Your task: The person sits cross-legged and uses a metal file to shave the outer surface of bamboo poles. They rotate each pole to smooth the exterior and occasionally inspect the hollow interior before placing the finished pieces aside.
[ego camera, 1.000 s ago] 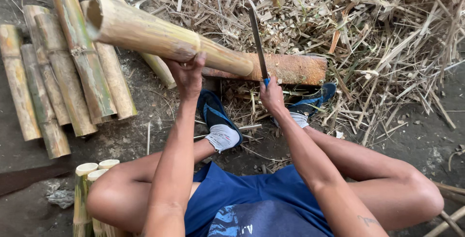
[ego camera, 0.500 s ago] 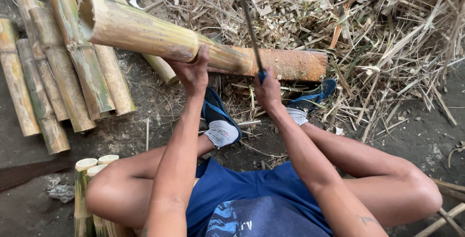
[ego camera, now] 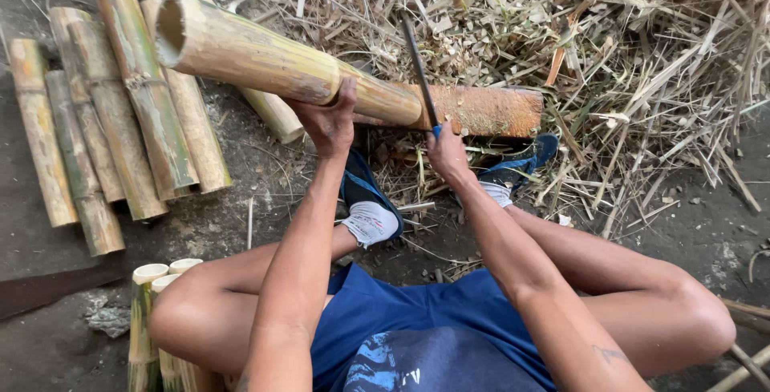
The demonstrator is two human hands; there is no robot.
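Observation:
A thick yellow-green bamboo pole lies tilted across the middle, its hollow end raised at upper left and its far end resting on an orange-brown log. My left hand grips the pole from below at its middle. My right hand is closed on the blue handle of a long dark blade, which stands nearly upright with its edge against the pole just right of my left hand. I sit on the ground with knees apart, feet in blue-and-white shoes under the pole.
Several cut bamboo lengths lie side by side on the dirt at left. More short bamboo pieces stand by my left knee. A large heap of dry bamboo strips and shavings covers the upper right.
The blade has swung from leaning left to nearly upright against the pole. The pole's hollow end has shifted slightly lower and right in view. My left hand keeps its grip.

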